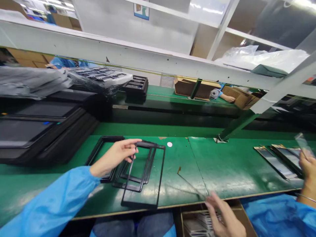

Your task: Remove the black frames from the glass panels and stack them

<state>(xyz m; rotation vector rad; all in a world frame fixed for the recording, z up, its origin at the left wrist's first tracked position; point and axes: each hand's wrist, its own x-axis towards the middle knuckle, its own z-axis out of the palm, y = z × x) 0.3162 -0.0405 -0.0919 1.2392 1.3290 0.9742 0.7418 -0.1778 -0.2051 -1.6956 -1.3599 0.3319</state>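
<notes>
My left hand (120, 151) pinches the top left corner of a thin black rectangular frame (144, 204), which stands tilted over the green bench near its front edge. Several similar black frames (106, 138) lie overlapped on the bench behind and left of it. My right hand (225, 215), smeared by motion, is low at the bench's front edge. Its fingertips close on the near end of a long thin strip (191, 184) with a brownish tab at its far end. Under that hand is a cardboard box (184, 222) holding several pale strips.
Stacked black trays with flat dark panels (32, 131) fill the left side. A white-and-green post (237, 123) rises at right. Further right, a co-worker's hand (307, 164) holds a clear piece above flat panels (276, 161). A white beam (148, 52) crosses above the bench.
</notes>
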